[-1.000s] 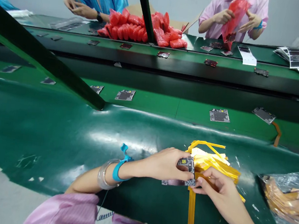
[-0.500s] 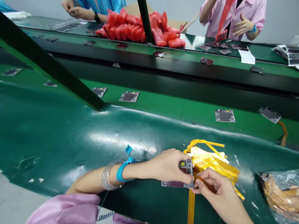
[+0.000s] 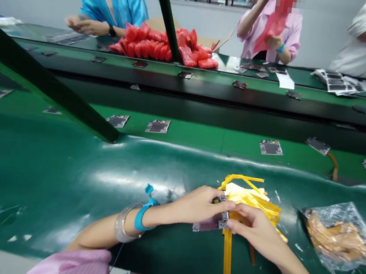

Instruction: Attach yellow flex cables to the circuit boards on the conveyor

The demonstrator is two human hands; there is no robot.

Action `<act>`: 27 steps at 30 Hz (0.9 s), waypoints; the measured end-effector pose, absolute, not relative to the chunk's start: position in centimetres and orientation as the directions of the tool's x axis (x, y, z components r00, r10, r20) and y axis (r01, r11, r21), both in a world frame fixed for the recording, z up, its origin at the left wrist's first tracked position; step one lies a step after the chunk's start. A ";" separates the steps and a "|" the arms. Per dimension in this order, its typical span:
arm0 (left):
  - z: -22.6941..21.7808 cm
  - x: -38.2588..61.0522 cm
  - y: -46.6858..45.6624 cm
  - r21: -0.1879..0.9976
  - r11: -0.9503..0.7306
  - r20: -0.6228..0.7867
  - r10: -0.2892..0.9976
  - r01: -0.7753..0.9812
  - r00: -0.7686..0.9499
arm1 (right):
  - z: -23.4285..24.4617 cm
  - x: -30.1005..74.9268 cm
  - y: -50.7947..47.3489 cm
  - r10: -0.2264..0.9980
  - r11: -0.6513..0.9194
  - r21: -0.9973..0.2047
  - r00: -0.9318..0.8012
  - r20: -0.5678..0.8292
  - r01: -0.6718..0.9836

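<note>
My left hand [image 3: 196, 205] is closed on a small dark circuit board [image 3: 207, 223] with silvery parts along its edges, holding it just over the bench. At the board's right edge, my right hand [image 3: 255, 228] pinches an orange-brown flex cable [image 3: 252, 255], whose tail hangs below the palm. The pinch point itself is mostly hidden by the fingertips. Left thumb and right fingertips meet there. Right behind both hands lies a heap of yellow tape-like strips [image 3: 266, 205]. Another yellow strip [image 3: 226, 262] runs toward the bench's front edge from under the board.
A clear plastic bag [image 3: 340, 238] of orange-brown flex cables lies at right. Several boards [image 3: 158, 126] lie on the green belt [image 3: 199, 134] beyond the bench. A dark slanting post [image 3: 52, 87] stands at left. Across the line, people work near red wrapped packets [image 3: 147, 44].
My left thumb has shifted to the board's right edge, against my right fingertips. The right hand has pressed closer to the board. The view has tilted up slightly and turned right.
</note>
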State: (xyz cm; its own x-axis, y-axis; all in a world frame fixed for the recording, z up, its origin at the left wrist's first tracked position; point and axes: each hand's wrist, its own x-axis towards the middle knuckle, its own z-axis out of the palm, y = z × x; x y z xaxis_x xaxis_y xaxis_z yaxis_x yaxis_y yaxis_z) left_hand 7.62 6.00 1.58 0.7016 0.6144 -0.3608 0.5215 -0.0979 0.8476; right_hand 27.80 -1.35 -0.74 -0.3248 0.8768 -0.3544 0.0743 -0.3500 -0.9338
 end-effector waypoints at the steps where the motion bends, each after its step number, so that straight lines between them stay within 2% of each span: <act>1: 1.7 7.6 5.9 0.846 -0.096 -0.357 0.626 0.524 0.693 | -0.7 27.6 -1.2 0.879 -0.356 -0.931 -0.311 -0.362 0.077; 4: 2.3 6.8 6.7 0.847 -0.092 -0.326 0.688 0.523 0.649 | -0.1 27.3 -0.3 0.893 -0.370 -0.927 -0.253 -0.372 0.057; 7: 2.8 4.9 9.5 0.872 -0.088 -0.218 0.810 0.481 0.544 | 1.1 27.4 2.2 0.913 -0.350 -0.935 -0.203 -0.354 0.057; 10: 3.1 2.4 13.0 0.886 -0.113 -0.081 0.917 0.450 0.390 | 2.5 27.9 7.0 0.946 -0.293 -0.954 -0.125 -0.300 0.070; 13: 3.0 -0.4 16.2 0.850 -0.124 -0.019 0.964 0.512 0.264 | 3.2 28.8 12.7 0.974 -0.222 -0.968 -0.026 -0.227 0.114; 19: 1.4 -7.5 21.0 0.688 -0.051 -0.028 0.995 0.723 0.097 | 1.4 32.6 17.0 0.960 -0.190 -0.927 0.257 -0.107 0.323; 23: -0.5 -12.2 23.3 0.520 0.062 -0.013 0.998 0.852 -0.064 | -0.8 35.3 13.3 0.962 -0.162 -0.906 0.267 -0.057 0.390; 27: -2.0 -14.4 24.5 0.369 0.133 0.022 0.988 0.920 -0.152 | -2.2 37.7 8.6 0.971 -0.174 -0.895 0.223 -0.086 0.410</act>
State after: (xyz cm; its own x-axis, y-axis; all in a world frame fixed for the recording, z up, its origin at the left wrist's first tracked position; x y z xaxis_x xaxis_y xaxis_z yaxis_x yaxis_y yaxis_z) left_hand -14.40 24.52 -1.99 -0.1518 0.9882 0.0215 0.9197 0.1332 0.3694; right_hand 37.71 8.59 -2.25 0.2227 0.9711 -0.0862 0.4100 -0.1735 -0.8954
